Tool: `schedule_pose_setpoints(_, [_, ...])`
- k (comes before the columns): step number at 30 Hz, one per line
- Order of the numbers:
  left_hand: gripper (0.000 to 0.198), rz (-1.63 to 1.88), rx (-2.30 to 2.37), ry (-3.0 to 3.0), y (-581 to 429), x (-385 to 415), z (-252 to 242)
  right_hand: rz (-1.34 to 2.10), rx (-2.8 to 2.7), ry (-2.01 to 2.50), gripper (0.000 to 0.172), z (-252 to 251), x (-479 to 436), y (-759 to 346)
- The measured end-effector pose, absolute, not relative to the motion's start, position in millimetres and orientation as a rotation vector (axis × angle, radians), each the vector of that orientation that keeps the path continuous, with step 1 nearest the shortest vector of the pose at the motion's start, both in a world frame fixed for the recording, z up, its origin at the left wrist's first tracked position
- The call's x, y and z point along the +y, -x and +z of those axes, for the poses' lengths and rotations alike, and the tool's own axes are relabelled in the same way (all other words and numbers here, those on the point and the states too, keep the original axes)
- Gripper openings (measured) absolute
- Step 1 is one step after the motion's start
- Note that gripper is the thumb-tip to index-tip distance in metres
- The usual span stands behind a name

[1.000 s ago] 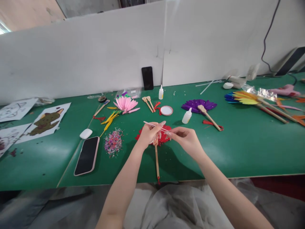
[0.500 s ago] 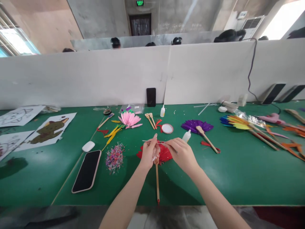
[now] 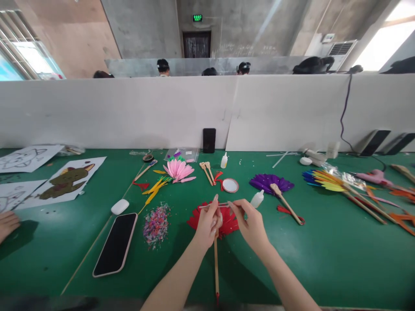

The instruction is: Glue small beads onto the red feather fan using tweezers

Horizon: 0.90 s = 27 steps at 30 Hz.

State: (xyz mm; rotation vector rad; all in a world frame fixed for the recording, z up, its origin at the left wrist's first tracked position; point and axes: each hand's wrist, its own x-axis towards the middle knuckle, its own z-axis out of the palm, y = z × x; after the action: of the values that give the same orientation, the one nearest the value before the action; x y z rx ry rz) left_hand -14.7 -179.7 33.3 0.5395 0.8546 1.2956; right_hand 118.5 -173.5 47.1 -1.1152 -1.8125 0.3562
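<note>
A thin light stick (image 3: 223, 204) lies level between my two hands, above a red feather fan (image 3: 231, 222) whose wooden handle points toward me. My left hand (image 3: 209, 220) is closed on the stick's left part, thumb and finger pinching it. At the stick's right end my right hand (image 3: 249, 218) pinches with thumb and fingertips. Beside my right hand stands a tilted white glue bottle (image 3: 257, 199). A round white dish with a red rim (image 3: 230, 185) sits just beyond my hands. Colourful chips (image 3: 156, 225) form a pile to the left.
A phone (image 3: 116, 244) and white case (image 3: 119, 207) lie left. Pink petals (image 3: 179, 169), a purple fan (image 3: 269, 183) and rainbow feathers (image 3: 324, 180) are farther back. Another person's hand (image 3: 8, 224) rests at the left edge. A white partition (image 3: 145, 112) closes the back.
The view has tilted up slightly, so the table sits lower. Another person's hand has appeared at the left edge. My hands still hold the thin stick over the red fan.
</note>
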Motion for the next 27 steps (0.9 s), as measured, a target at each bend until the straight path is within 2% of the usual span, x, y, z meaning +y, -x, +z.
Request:
schedule_pose_setpoints(6, [0.056,1.363,0.901,-0.495,29.5,-171.8,37.8,0.524,-1.658,1.21,0.024,47.0,-169.2,-126.7])
schedule_pose_setpoints(10, [0.054,1.315,0.984,-0.545,29.4,-171.3,36.7,0.702,-1.672,1.198,0.019,46.1,-166.3,-122.2])
schedule_pose_setpoints(17, [0.049,1.26,1.17,-0.672,26.6,-168.3,34.1,0.851,-1.739,1.202,0.022,45.0,-165.4,-116.2])
schedule_pose_setpoints(22, [0.052,1.381,1.448,-0.76,60.4,-153.6,33.7,0.908,-1.662,1.296,0.026,47.1,-172.9,-146.4])
schedule_pose_setpoints(27, [0.04,1.224,1.791,-0.923,118.2,-142.3,30.1,0.958,-1.501,1.435,0.029,32.1,-184.8,-190.0])
